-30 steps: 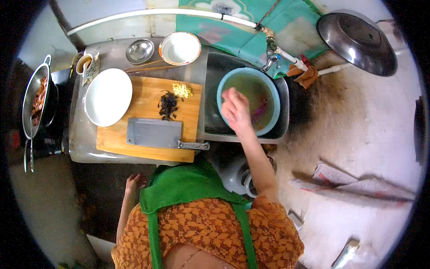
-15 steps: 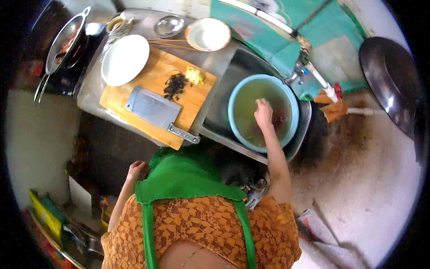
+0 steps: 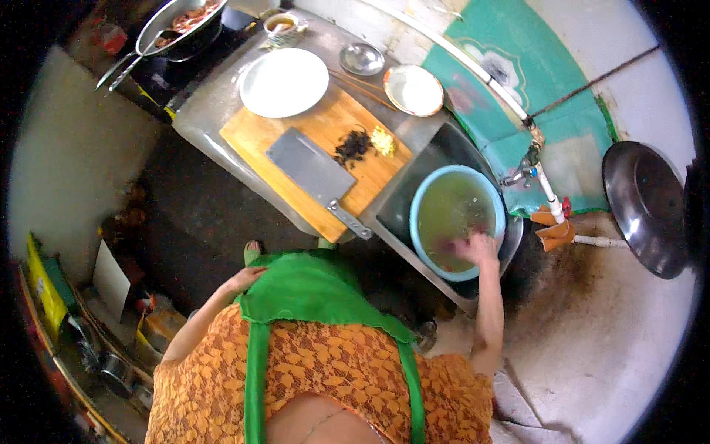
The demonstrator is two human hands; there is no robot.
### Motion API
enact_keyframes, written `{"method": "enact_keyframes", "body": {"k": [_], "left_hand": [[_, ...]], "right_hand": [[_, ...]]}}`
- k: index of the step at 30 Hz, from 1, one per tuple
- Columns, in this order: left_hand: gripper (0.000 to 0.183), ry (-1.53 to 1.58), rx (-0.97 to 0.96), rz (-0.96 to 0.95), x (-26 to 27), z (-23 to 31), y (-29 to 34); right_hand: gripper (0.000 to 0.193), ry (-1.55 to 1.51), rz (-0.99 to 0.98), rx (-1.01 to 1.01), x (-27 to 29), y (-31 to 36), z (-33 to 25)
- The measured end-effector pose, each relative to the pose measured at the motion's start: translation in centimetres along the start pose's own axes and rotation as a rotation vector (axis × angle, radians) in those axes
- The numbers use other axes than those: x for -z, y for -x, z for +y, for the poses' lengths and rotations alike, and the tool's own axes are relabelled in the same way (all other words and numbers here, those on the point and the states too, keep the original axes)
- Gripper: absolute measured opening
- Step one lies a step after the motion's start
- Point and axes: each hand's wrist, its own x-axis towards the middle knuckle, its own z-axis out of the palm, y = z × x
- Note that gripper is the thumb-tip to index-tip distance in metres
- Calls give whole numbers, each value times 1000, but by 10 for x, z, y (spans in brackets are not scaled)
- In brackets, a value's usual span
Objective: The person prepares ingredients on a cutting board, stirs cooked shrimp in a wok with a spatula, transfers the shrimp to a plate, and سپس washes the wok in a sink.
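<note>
Reaching into a blue basin (image 3: pixel 414 222) with the right hand (image 3: pixel 477 248)

From the head view: holding the right hand inside the basin's near rim, with blurred, half-curled fingers at a purplish thing (image 3: pixel 445 246) in the cloudy greenish water (image 3: pixel 451 203). Cannot tell whether gripping it. Resting the left hand (image 3: pixel 246 279) on the side of the green apron (image 3: pixel 303 292), with fingers loosely bent; cannot tell whether pinching the cloth. Having the basin inside a sink (image 3: pixel 403 198), near the tap (image 3: pixel 521 175). Seeing, on the worktop (image 3: pixel 200 96) to the left, a cutting board (image 3: pixel 248 137) bearing a flat-lying cleaver (image 3: pixel 310 166) and a dark chopped pile (image 3: pixel 353 146) just beside a yellow pile (image 3: pixel 382 140). Seeing also a white plate (image 3: pixel 285 83) overlapping the board, and beyond, a small metal bowl (image 3: pixel 362 58) and an orange-rimmed bowl (image 3: pixel 414 90).
</note>
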Motion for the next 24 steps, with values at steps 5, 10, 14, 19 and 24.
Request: {"method": "enact_keyframes", "body": {"k": [5,10,14,19,24], "left_hand": [[50,65,-179,-136,50,-70,33],[42,441,-155,-36,94,-161,57],[42,464,-136,83,131,-176,93],[40,539,-142,158,161,-203,108],[39,555,-132,205,193,-210,115]], "right_hand": [[24,-681,145,-242,36,19,-83],[19,-757,-237,-13,51,62,-209],[16,-721,-497,352,16,29,-352],[24,-982,-775,818,-91,-58,-542],[32,-735,-314,1065,-275,-107,-635]]}}
